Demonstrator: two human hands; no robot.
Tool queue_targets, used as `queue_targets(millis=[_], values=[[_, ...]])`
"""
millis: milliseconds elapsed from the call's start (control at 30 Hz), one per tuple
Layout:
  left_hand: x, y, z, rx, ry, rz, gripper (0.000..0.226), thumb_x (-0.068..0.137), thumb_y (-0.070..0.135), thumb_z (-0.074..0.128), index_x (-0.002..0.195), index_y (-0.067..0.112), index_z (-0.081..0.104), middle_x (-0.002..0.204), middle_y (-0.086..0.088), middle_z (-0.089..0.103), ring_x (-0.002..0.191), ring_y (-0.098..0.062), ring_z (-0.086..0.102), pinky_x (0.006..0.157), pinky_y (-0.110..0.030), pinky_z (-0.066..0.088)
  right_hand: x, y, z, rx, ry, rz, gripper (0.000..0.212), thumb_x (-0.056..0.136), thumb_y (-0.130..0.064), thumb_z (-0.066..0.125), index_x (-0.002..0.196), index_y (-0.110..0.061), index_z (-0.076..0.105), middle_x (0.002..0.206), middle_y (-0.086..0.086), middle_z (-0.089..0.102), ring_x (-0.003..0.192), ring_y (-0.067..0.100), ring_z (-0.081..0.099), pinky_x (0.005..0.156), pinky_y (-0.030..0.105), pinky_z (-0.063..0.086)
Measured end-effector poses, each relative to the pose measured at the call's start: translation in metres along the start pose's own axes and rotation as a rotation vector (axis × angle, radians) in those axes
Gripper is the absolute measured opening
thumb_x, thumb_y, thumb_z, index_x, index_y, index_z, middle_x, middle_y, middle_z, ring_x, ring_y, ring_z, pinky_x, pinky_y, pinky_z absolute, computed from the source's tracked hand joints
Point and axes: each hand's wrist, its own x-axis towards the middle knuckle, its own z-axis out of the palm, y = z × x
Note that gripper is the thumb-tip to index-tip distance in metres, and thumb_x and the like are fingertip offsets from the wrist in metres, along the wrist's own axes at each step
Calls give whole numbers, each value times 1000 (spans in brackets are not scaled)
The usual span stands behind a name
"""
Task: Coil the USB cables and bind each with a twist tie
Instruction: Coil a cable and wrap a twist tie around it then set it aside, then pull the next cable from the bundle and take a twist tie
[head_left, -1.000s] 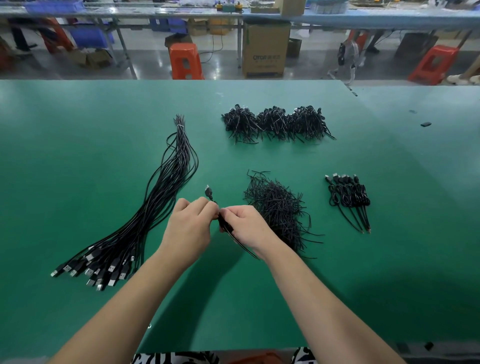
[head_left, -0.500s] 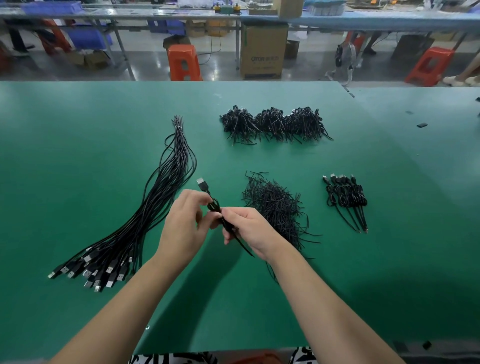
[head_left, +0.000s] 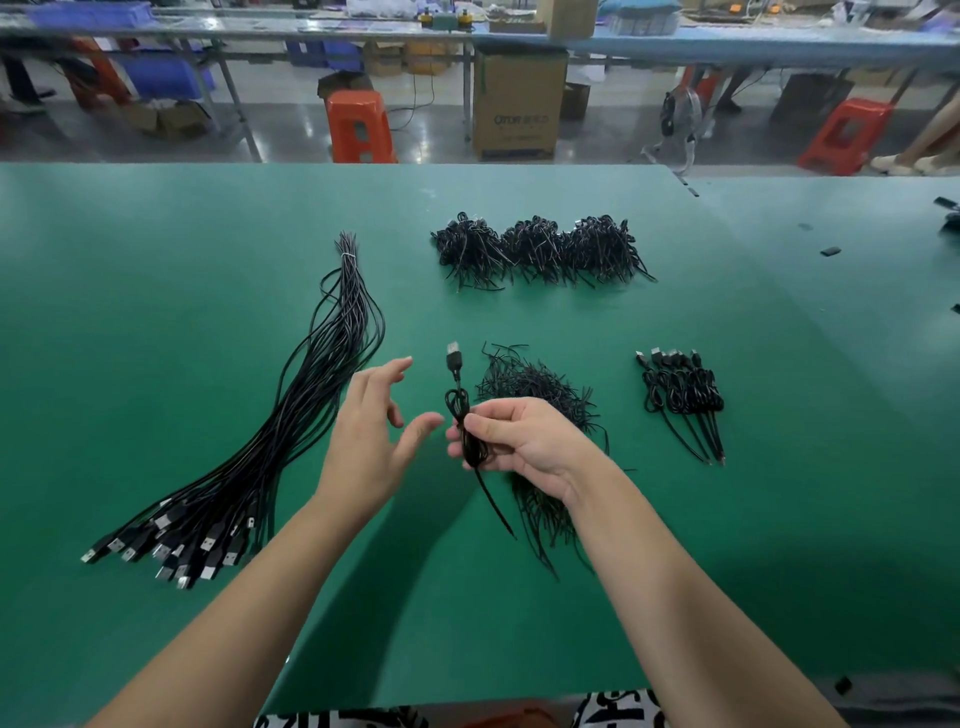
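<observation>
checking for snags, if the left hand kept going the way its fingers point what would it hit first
Likely nothing close. The left hand points up and right, past the plug of the cable the right hand grips. Beyond is bare table, though height is unclear.

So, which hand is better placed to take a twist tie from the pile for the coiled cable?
Probably the left hand: it is open and holds nothing. The right hand grips the coiled cable, so it is busy, although the twist tie pile lies just behind it.
</observation>
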Motion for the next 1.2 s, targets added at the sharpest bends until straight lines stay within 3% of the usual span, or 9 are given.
queue_targets(millis=[133, 300, 367, 467, 567, 667, 800, 1067, 1200], values=[[2, -34, 26, 270, -90, -147, 46, 99, 31, 53, 140, 14, 45, 129, -9, 47, 96, -31, 58, 89, -44, 46, -1, -28, -25, -111, 217, 6, 18, 84, -5, 74, 100, 2, 69, 90, 13, 77, 87, 28, 75, 68, 30, 61], [-5, -78, 40, 646, -318, -181, 46, 99, 29, 47, 142, 12, 46, 140, -16, 47, 126, -34, 44, 101, -48, 35, 7, -50, -85, -704, 601, 11, 25, 88, -23, 75, 106, -7, 74, 96, 1, 73, 85, 19, 72, 81, 33, 57], [-5, -83, 42, 661, -322, -199, 43, 95, 28, 50, 136, 13, 52, 136, -13, 51, 126, -32, 44, 100, -48, 34, 12, -56, -115, -969, 725, 123, 29, 88, -38, 73, 105, -14, 75, 91, -2, 70, 81, 17, 64, 76, 34, 52], [-6, -84, 44, 604, -238, -242, 39, 89, 30, 52, 124, 15, 61, 127, -9, 57, 120, -30, 46, 98, -48, 36, 21, -58, -152, -1100, 852, 319, 40, 87, -46, 69, 104, -11, 73, 81, 3, 66, 71, 21, 59, 71, 32, 50], [-7, -87, 45, 582, -196, -228, 44, 84, 35, 45, 119, 16, 64, 121, -6, 60, 116, -27, 48, 95, -47, 38, 36, -48, -174, -1254, 978, 400, 51, 83, -53, 68, 117, -14, 65, 119, 8, 62, 113, 30, 52, 95, 40, 41], [-7, -91, 47, 585, -179, -222, 43, 83, 36, 45, 116, 17, 65, 118, -5, 61, 113, -27, 49, 94, -47, 39, 46, -35, -182, -1424, 1000, 431, 51, 83, -55, 66, 116, -16, 65, 136, 10, 52, 128, 33, 38, 103, 45, 32], [-7, -93, 49, 595, -174, -222, 42, 82, 36, 46, 115, 18, 65, 117, -4, 61, 111, -26, 49, 93, -46, 39, 49, -23, -190, -1543, 1005, 458, 46, 87, -53, 62, 113, -16, 65, 131, 8, 55, 124, 31, 41, 101, 44, 32], [-8, -91, 48, 587, -166, -219, 39, 84, 33, 49, 116, 17, 65, 118, -5, 62, 112, -27, 49, 94, -47, 39, 39, -23, -199, -1619, 1043, 341, 45, 86, -47, 64, 121, -20, 58, 131, 12, 50, 121, 32, 44, 100, 43, 39], [-9, -92, 49, 587, -151, -213, 32, 88, 28, 57, 117, 17, 64, 118, -4, 62, 112, -27, 50, 95, -46, 39, 33, -21, -206, -1502, 1006, 292, 33, 91, -36, 61, 119, -20, 62, 128, 13, 51, 118, 32, 48, 100, 41, 41]])
